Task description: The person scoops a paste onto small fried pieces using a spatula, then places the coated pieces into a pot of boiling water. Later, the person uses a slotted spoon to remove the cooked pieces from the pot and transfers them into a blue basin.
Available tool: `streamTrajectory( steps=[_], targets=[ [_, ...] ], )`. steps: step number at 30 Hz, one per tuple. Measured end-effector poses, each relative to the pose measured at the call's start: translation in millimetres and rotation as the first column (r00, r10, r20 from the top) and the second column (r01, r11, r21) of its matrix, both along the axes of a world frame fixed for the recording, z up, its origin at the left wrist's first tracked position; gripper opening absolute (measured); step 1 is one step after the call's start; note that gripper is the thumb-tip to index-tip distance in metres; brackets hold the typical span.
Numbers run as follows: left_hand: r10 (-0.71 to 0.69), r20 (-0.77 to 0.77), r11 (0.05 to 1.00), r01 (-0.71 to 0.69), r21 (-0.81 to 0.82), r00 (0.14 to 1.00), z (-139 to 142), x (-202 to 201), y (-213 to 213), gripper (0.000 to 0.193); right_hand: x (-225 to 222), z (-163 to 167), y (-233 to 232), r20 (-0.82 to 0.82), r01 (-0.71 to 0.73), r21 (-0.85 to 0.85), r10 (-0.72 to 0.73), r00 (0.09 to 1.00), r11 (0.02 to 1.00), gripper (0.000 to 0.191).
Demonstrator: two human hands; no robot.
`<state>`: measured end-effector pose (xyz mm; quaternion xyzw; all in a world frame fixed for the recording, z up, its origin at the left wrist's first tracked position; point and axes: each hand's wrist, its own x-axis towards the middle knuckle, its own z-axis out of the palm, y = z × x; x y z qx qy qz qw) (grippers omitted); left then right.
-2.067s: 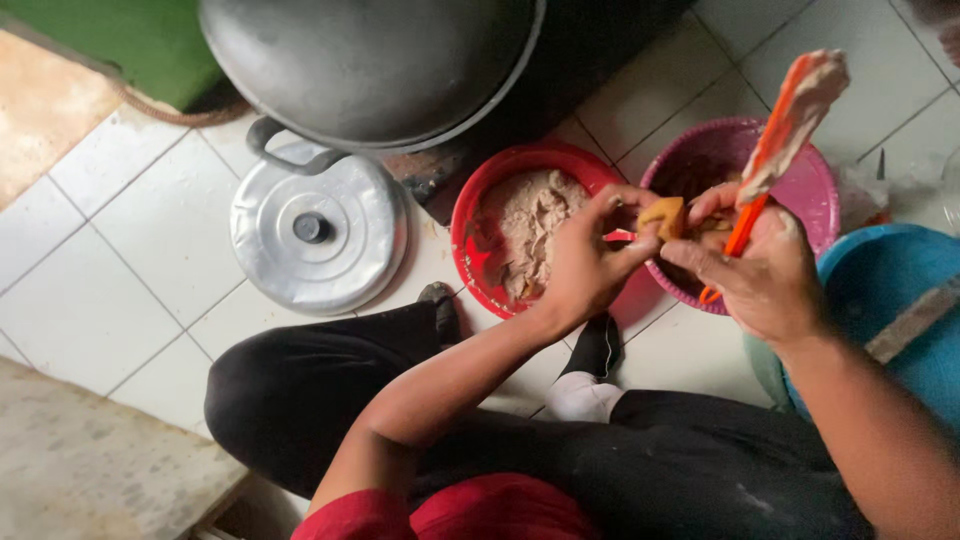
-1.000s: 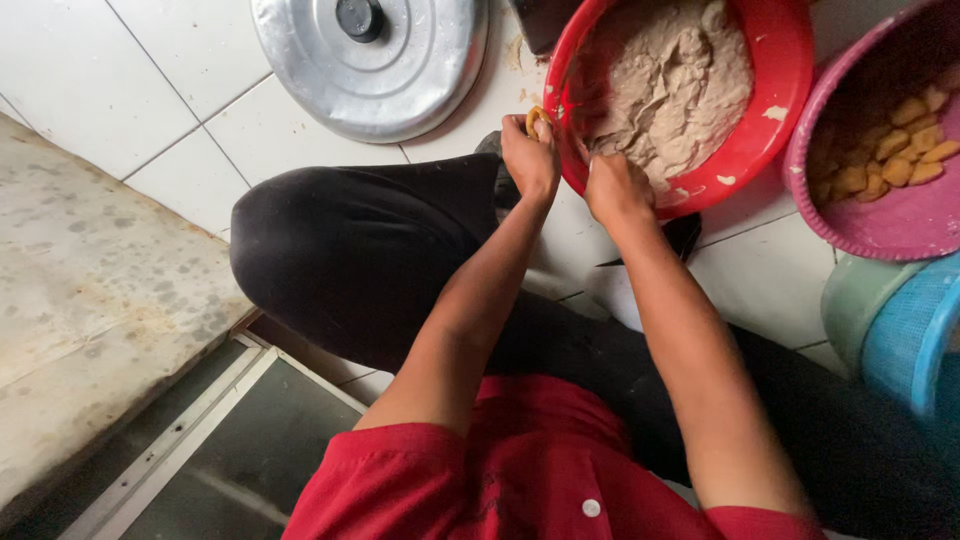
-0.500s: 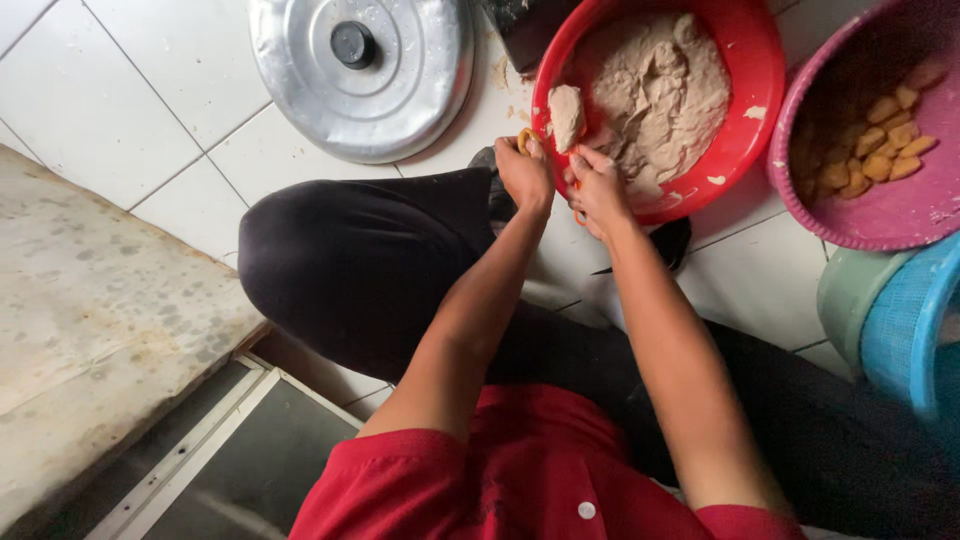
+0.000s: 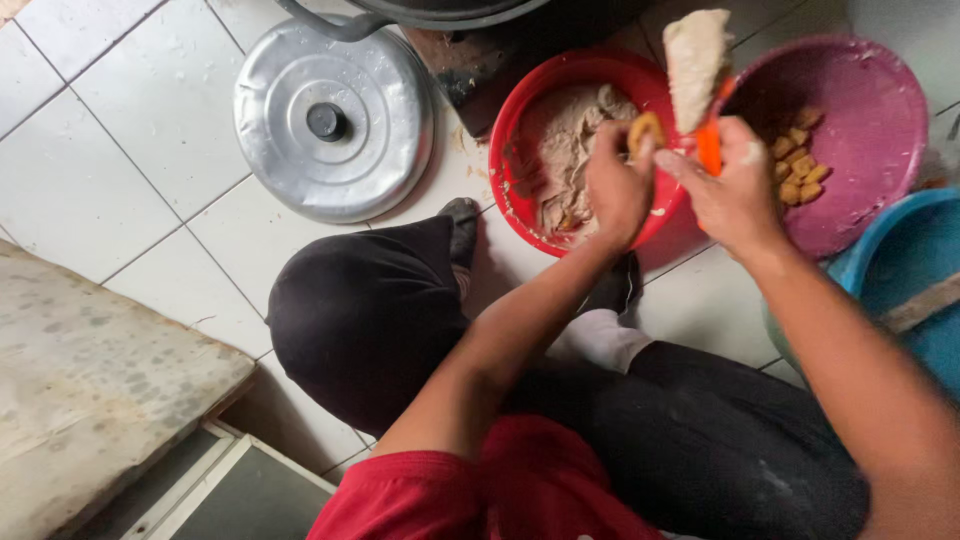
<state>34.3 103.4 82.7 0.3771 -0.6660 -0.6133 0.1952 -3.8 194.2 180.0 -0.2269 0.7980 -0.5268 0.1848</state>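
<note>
No packages, labels, signs or screens show anywhere in this view; only kitchen vessels and tiled floor.

Crowded ahead, open tiles to the left

Red bowl [image 4: 520, 140], purple bowl [image 4: 880, 120], blue tub [image 4: 900, 260] and pot lid [image 4: 335, 120] block; bare floor tiles [image 4: 130, 130] lie free left.
</note>
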Motion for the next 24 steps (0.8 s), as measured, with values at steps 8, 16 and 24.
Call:
streamTrajectory(
  steps=[8, 16, 24],
  targets=[
    [-0.577, -0.317, 0.817, 0.530, -0.229, 0.753, 108.8, -11.1, 29.9, 0.028, 12.5, 76.8, 61.7, 0.265, 0.451, -0.181, -0.398, 0.878, 0.874, 0.015],
    [-0.450, -0.689, 0.514, 0.796, 0.321, 0.568, 100.9, -39.0, 31.0, 0.026, 3.4, 81.7, 74.0, 0.352, 0.560, -0.301, -0.456, 0.818, 0.772, 0.010],
    [-0.609, -0.673, 0.219, 0.905, 0.365, 0.419, 100.9, -43.4, 11.8, 0.034, 1.7, 82.8, 84.1, 0.323, 0.523, -0.268, -0.436, 0.840, 0.809, 0.007]
  ],
)
